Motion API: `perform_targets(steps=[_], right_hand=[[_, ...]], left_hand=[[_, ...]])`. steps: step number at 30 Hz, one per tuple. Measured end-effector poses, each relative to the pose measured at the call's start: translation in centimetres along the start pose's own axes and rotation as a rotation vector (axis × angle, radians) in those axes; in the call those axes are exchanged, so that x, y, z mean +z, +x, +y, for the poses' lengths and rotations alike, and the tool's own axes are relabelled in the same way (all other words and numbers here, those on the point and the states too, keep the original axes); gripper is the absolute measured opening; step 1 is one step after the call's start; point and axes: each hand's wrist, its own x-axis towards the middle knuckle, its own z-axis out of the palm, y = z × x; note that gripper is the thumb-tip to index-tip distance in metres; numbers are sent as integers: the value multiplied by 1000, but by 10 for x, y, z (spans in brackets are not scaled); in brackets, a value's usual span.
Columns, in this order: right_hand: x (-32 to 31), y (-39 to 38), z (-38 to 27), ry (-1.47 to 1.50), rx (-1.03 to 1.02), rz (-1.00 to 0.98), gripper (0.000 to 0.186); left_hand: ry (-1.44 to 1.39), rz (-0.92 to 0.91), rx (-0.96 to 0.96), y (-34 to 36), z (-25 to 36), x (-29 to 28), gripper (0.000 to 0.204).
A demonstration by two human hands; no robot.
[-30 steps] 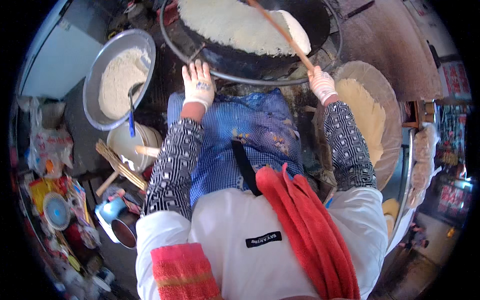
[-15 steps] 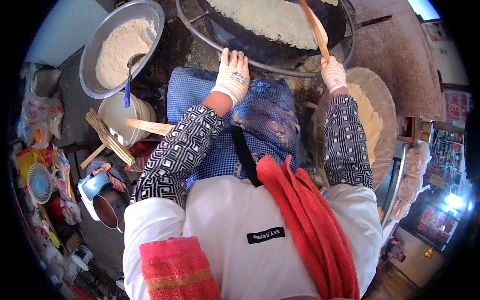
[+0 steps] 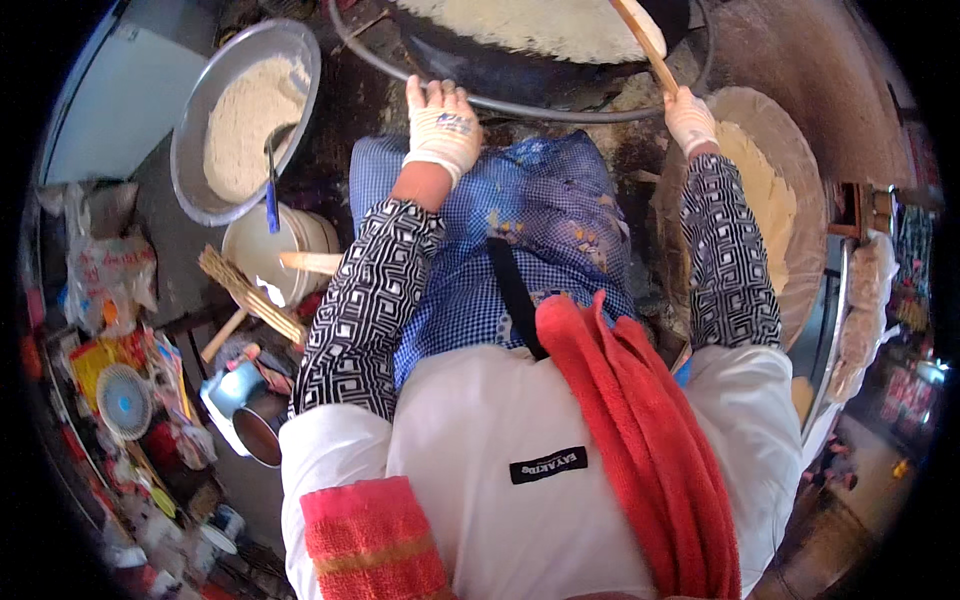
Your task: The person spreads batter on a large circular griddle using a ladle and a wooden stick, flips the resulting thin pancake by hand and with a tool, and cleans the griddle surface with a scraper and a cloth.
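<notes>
Your right hand (image 3: 690,118) is closed around a wooden stick (image 3: 640,45), whose far end lies on the pale flatbread (image 3: 530,22) in the dark griddle (image 3: 520,70) ahead of you. Your left hand (image 3: 440,125), gloved, rests open and flat just at the griddle's rim. A metal bowl (image 3: 200,150) of flour sits to your left, and a stack of flatbreads (image 3: 760,190) just right of your right arm.

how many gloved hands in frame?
2. The left hand rests against the rim of the dark griddle; the right hand grips a wooden stick reaching over the pale flatbread. None seem hidden.
</notes>
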Motion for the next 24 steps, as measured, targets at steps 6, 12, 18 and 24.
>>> perform_targets(steps=[6, 12, 18, 24], right_hand=[[-6, -18, -35, -41, -203, -40, 38], [-22, 0, -23, 59, -46, 26, 31], [-7, -8, -15, -12, -61, -3, 34], [-9, -19, -39, 56, -235, 54, 32]], left_hand=[[-19, 44, -39, 4, -22, 0, 59], [7, -52, -106, 9, -35, -4, 64], [18, -84, -183, 14, -57, 5, 65], [6, -235, -280, 19, -69, -2, 73]])
